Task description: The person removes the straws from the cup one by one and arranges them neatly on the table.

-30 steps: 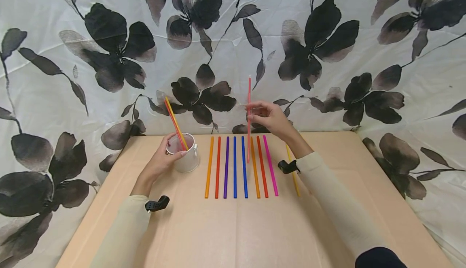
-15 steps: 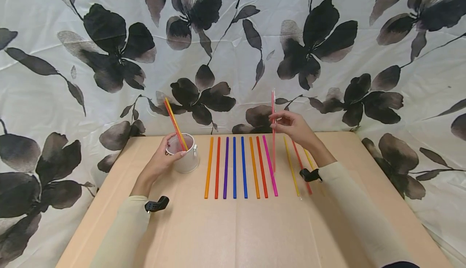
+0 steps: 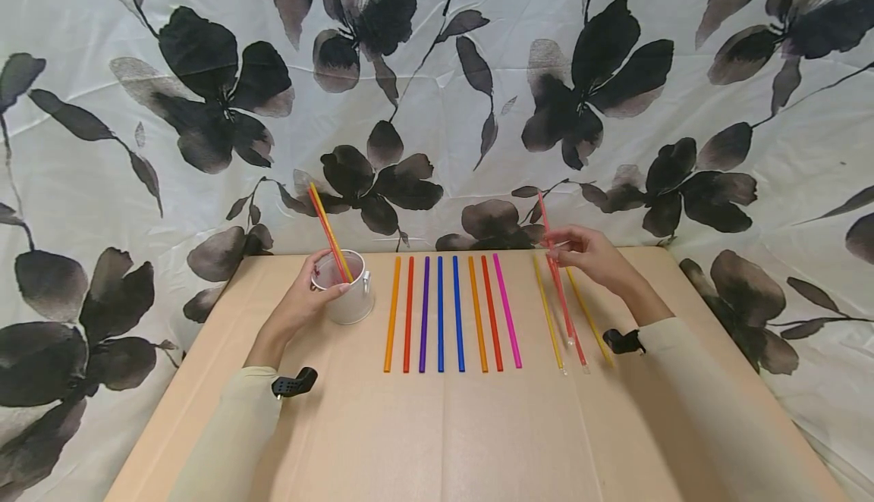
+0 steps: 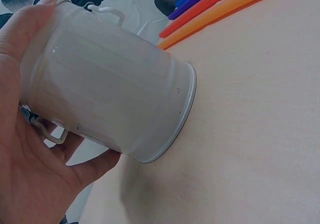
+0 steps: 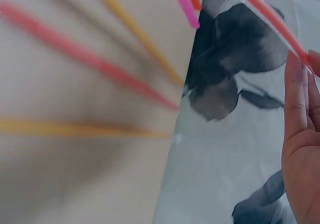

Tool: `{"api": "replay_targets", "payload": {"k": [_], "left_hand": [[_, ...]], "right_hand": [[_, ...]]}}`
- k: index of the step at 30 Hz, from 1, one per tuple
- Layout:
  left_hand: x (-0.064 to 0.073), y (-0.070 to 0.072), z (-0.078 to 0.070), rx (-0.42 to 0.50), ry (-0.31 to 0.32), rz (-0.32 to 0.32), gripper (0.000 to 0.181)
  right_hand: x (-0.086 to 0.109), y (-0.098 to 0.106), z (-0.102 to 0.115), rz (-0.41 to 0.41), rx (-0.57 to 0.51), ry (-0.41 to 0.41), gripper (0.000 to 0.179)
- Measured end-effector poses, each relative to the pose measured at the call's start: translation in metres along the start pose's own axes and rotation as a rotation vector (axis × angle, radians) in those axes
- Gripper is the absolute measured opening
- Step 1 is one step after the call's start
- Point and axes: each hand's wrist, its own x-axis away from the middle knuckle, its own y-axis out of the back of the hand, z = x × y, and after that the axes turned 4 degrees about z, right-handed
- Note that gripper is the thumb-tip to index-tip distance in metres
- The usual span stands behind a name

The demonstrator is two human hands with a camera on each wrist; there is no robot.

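Observation:
My left hand (image 3: 300, 297) grips a small white metal pail (image 3: 353, 309) at the table's left; the left wrist view shows the thumb near the rim and fingers around the pail (image 4: 110, 79). A red straw and a yellow straw (image 3: 326, 221) lean out of it. My right hand (image 3: 594, 258) pinches a red straw (image 3: 543, 212) between thumb and fingertips, tilted, over the right side of the table. Clear wrapping shows along this straw (image 5: 270, 14) in the right wrist view. Beneath and beside it lie a yellow straw (image 3: 548, 309), a red straw (image 3: 580, 350) and another yellow straw (image 3: 589, 314).
Between the pail and my right hand, several loose straws lie side by side: orange (image 3: 392, 316), red (image 3: 408, 316), purple (image 3: 425, 316), blue (image 3: 440, 316), more orange and red, then pink (image 3: 507, 312). A flower-patterned cloth (image 3: 437, 108) hangs behind the wooden table (image 3: 437, 434).
My right hand has moved right and lower with the red straw, from above the row to above the straws at the right. The left hand and the pail have stayed put.

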Motion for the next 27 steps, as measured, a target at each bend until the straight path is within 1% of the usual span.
{"api": "replay_targets", "payload": {"k": [5, 9, 12, 17, 20, 23, 25, 27], "left_hand": [[-0.003, -0.001, 0.0, -0.001, 0.003, -0.01, 0.096], [-0.004, -0.003, 0.0, 0.006, -0.003, -0.012, 0.095], [-0.005, -0.004, -0.001, 0.011, -0.008, -0.013, 0.096], [-0.009, -0.005, -0.001, 0.004, 0.002, -0.022, 0.096], [-0.011, -0.006, -0.001, 0.003, 0.005, -0.028, 0.095], [-0.013, -0.006, 0.0, 0.007, 0.002, -0.034, 0.095], [-0.014, -0.007, 0.001, 0.014, -0.003, -0.037, 0.094], [-0.015, -0.008, 0.001, 0.02, -0.003, -0.039, 0.093]], "right_hand": [[0.003, 0.019, -0.017, 0.027, -0.004, 0.012, 0.046], [0.006, 0.032, -0.029, 0.016, 0.03, -0.037, 0.048], [0.009, 0.04, -0.037, 0.025, 0.053, -0.095, 0.048], [0.012, 0.054, -0.051, 0.04, 0.088, -0.152, 0.049], [0.014, 0.061, -0.059, 0.041, 0.103, -0.159, 0.05], [0.012, 0.068, -0.069, 0.049, 0.099, -0.138, 0.049], [0.011, 0.072, -0.075, 0.068, 0.089, -0.121, 0.048], [0.01, 0.075, -0.081, 0.087, 0.089, -0.12, 0.048]]}}
